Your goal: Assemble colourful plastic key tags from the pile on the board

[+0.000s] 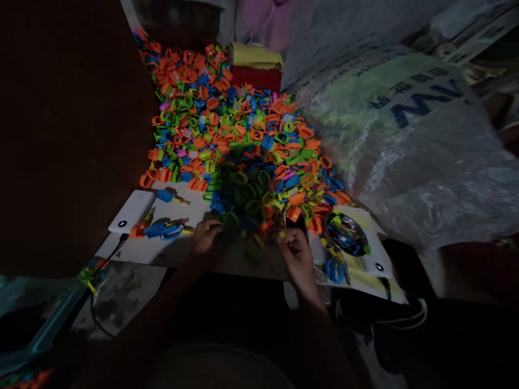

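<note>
A big heap of small loop-shaped plastic pieces (219,129) in orange, green, blue and yellow covers the work board (194,205). At its near edge, in dark shadow, both hands rest. My left hand (206,236) has its fingers curled together, and what they hold, if anything, is lost in the dark. Between thumb and fingertips, my right hand (298,256) pinches a small yellow piece (283,234). Shadowed green and orange pieces lie between the hands. Left of my left hand are several blue pieces (156,230) with thin multicoloured sticks attached.
A white power bank (132,212) with a cable sits at the left. To the right, a round metal bowl (346,235) holds small coloured parts beside another white power bank (381,262). A large clear plastic bag (425,162) bulges at the right; a brown panel (68,135) stands left.
</note>
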`<state>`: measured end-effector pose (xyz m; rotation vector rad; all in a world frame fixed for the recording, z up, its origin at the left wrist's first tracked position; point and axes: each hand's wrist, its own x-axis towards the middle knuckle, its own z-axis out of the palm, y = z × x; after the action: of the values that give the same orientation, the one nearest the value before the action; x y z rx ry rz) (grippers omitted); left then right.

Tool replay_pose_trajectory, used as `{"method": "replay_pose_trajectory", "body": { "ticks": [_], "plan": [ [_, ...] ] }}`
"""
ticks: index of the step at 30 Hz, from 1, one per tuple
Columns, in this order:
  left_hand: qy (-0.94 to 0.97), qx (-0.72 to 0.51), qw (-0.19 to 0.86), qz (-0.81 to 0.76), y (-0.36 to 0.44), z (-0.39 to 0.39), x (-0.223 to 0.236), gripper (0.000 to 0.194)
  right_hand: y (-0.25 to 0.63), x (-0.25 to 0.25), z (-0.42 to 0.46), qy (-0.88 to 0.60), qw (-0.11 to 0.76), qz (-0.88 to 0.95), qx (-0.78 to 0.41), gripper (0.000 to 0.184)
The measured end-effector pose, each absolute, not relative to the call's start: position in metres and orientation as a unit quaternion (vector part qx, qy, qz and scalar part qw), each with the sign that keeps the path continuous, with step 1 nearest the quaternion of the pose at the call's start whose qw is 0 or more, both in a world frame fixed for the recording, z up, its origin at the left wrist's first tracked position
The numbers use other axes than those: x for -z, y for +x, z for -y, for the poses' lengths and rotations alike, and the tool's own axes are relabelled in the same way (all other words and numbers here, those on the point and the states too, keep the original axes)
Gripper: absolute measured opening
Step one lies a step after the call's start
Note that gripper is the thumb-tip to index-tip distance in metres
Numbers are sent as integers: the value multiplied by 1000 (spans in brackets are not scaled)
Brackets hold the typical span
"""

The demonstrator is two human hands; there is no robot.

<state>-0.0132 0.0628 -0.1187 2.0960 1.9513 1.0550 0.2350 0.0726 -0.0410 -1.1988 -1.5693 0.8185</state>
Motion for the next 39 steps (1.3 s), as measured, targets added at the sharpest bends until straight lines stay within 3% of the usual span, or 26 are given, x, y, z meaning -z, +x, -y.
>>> {"method": "replay_pose_trajectory", "body": {
  "ticks": [3, 10, 20, 24, 31, 39],
  "plan": [
    [704, -349, 62, -616, -20, -47, 112, 12, 213, 52, -40, -476, 445, 627, -427, 15],
    [680, -387, 122, -610, -24, -10, 89, 17, 175, 81, -10, -476, 332, 699, -418, 27],
    [641, -356, 126, -669, -12, 12, 83, 40, 176, 83, 5, -465, 332, 722, -391, 25],
    [758, -236, 74, -604, -14, 22, 83, 25, 182, 86, 12, -485, 319, 700, -416, 24],
    [806, -113, 32, -580, -26, 37, 109, 50, 184, 77, 10, -477, 311, 641, -515, 19],
    [822, -101, 8, -560, -49, 31, 118, 46, 188, 74, 1, -461, 328, 630, -532, 23]
  ]
}}
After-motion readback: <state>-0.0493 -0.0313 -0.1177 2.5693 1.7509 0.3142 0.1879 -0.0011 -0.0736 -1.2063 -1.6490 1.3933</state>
